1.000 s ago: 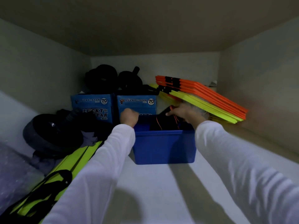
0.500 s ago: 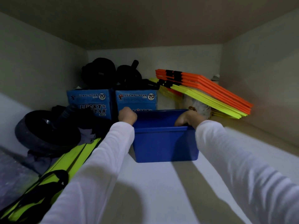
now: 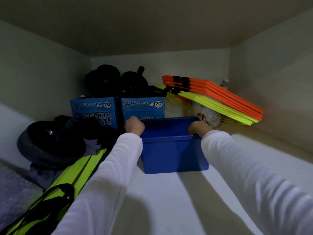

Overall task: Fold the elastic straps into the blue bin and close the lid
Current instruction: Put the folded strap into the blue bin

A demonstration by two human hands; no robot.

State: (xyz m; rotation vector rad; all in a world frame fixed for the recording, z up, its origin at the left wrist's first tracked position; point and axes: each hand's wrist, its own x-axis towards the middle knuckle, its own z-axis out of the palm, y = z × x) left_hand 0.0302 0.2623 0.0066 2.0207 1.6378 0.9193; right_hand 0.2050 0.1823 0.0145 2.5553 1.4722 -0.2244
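Here the blue bin [image 3: 172, 153] sits on the shelf [image 3: 169, 200], the left hand [image 3: 134, 125] and right hand [image 3: 197, 128] each with fingers curled over a side rim. Best to slide it out level with an even pull; no straps or lid are visible.

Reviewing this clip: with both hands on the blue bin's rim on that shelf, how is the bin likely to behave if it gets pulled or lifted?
The blue bin looks like moulded plastic with straight walls, so probably stiff. The left hand and right hand grip opposite rim ends, so it should lift level. Its flat base on the smooth shelf will likely slide easily.
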